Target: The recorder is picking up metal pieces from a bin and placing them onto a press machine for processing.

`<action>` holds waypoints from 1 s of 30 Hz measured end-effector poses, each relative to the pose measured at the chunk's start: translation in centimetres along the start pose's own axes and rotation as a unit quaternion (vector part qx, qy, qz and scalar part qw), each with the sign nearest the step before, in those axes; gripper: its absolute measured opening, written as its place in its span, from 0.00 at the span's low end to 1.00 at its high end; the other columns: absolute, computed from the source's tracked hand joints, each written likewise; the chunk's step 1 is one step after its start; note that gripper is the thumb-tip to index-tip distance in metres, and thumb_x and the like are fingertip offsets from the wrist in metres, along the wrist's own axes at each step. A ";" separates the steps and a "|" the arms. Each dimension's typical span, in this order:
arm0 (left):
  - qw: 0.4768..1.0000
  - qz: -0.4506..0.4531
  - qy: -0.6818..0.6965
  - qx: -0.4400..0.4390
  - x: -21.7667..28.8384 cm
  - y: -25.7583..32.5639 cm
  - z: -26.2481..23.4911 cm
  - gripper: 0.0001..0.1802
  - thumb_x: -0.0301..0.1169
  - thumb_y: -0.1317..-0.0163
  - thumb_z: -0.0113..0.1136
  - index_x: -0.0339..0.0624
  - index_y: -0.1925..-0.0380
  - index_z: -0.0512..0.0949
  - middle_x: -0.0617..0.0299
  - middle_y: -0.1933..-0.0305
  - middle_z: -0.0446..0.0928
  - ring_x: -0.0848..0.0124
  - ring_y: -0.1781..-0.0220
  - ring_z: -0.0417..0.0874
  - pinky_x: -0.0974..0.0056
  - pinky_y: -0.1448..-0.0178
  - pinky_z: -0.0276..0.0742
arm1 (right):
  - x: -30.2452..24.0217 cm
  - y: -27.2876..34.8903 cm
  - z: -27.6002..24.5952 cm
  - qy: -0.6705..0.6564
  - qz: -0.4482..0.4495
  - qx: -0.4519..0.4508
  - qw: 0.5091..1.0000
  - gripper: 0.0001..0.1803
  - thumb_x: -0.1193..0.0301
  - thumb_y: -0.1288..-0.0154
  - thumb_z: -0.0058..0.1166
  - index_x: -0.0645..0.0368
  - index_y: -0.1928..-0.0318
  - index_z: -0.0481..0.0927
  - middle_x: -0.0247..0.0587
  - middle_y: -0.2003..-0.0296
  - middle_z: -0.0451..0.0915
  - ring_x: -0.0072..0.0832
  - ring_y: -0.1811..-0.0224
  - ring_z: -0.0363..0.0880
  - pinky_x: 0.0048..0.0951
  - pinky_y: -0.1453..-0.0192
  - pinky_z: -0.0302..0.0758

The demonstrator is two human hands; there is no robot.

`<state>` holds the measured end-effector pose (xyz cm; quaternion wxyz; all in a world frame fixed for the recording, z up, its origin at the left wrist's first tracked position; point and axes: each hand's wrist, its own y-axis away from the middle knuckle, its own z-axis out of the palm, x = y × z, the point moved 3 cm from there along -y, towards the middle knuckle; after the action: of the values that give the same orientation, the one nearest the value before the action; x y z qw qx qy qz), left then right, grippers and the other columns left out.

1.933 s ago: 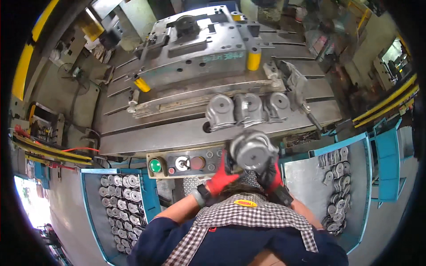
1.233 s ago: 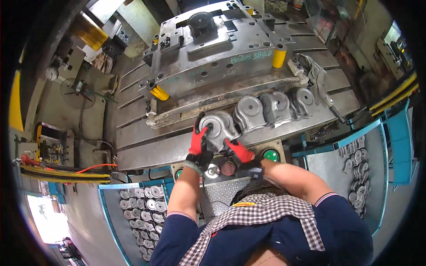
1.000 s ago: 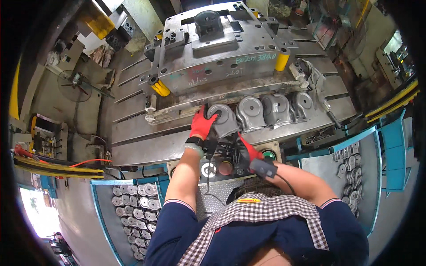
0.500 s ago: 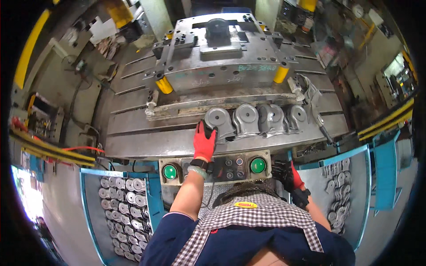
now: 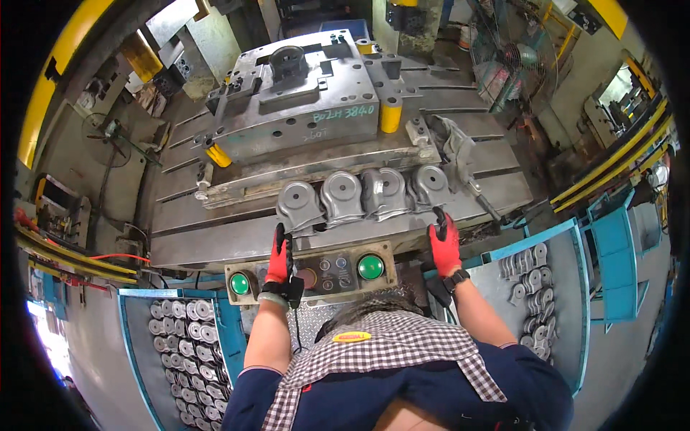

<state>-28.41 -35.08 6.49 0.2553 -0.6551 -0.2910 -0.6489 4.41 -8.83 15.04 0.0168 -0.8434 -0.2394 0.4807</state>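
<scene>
My left hand (image 5: 279, 258) and right hand (image 5: 445, 246) empty, fingers loosely parted. Bumping the leftmost metal part (image 5: 299, 207) could slide it off the press bed (image 5: 208, 243).

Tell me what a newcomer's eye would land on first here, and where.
Probably the red-and-black gloved left hand and right hand, open near opposite ends of the row of grey metal parts on the front of the steel bed. Next, perhaps, the bright green buttons on the control panel nearer the person, then the yellow posts beyond the row.
</scene>
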 end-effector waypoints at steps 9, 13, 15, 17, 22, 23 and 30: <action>0.999 0.013 -0.035 0.025 0.6 0.1 1.0 0.29 0.34 0.33 0.42 0.42 0.34 0.49 0.57 0.32 0.53 0.68 0.31 0.52 0.66 0.31 0.48 | -2.0 -2.3 0.7 0.032 -0.159 -0.075 0.984 0.30 0.66 0.45 0.55 0.55 0.41 0.63 0.49 0.45 0.66 0.45 0.41 0.62 0.40 0.38 0.58; 0.999 -0.018 0.015 0.041 0.1 0.4 0.8 0.30 0.30 0.34 0.44 0.47 0.34 0.48 0.58 0.32 0.55 0.68 0.34 0.57 0.68 0.34 0.52 | -4.4 0.5 4.0 0.027 -0.184 -0.163 0.969 0.34 0.63 0.47 0.58 0.55 0.40 0.62 0.51 0.44 0.65 0.46 0.41 0.62 0.41 0.38 0.59; 0.999 0.009 0.013 0.051 -1.2 0.0 0.5 0.32 0.29 0.35 0.47 0.49 0.33 0.49 0.61 0.36 0.61 0.73 0.48 0.68 0.71 0.46 0.65 | -6.6 0.5 5.6 -0.004 -0.238 -0.211 0.948 0.35 0.61 0.48 0.58 0.54 0.40 0.62 0.52 0.43 0.64 0.47 0.41 0.62 0.41 0.39 0.61; 0.999 -0.015 -0.005 0.034 -0.2 -0.4 1.1 0.33 0.35 0.36 0.49 0.47 0.34 0.49 0.60 0.38 0.63 0.74 0.53 0.68 0.71 0.51 0.66 | -9.2 0.4 7.2 0.028 -0.256 -0.232 0.938 0.34 0.60 0.48 0.58 0.53 0.41 0.63 0.52 0.42 0.63 0.48 0.41 0.62 0.42 0.39 0.61; 0.999 -0.027 -0.020 -0.037 1.0 -0.7 0.3 0.35 0.45 0.37 0.47 0.38 0.36 0.51 0.48 0.34 0.57 0.61 0.31 0.54 0.63 0.31 0.49 | -14.3 0.8 12.5 0.076 -0.298 -0.220 0.926 0.32 0.65 0.49 0.59 0.53 0.42 0.66 0.53 0.41 0.62 0.48 0.40 0.62 0.40 0.38 0.61; 0.996 -0.026 -0.078 -0.032 2.2 -0.2 -0.3 0.35 0.45 0.37 0.48 0.39 0.36 0.52 0.48 0.35 0.58 0.61 0.32 0.56 0.64 0.32 0.52 | -15.4 1.0 13.8 0.092 -0.303 -0.219 0.923 0.31 0.61 0.50 0.59 0.51 0.43 0.67 0.56 0.41 0.61 0.50 0.41 0.61 0.41 0.38 0.60; 0.993 -0.013 -0.113 0.033 5.6 3.7 -11.3 0.32 0.44 0.38 0.49 0.42 0.37 0.56 0.49 0.37 0.61 0.62 0.39 0.66 0.63 0.39 0.63 | -17.8 2.2 22.4 0.187 -0.366 -0.268 0.871 0.29 0.54 0.50 0.56 0.46 0.45 0.71 0.54 0.40 0.60 0.51 0.39 0.58 0.46 0.36 0.54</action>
<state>-33.80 -45.44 12.57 0.2337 -0.7116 -0.3472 -0.5643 -20.66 -22.79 16.72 0.0095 -0.7415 -0.6431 0.1908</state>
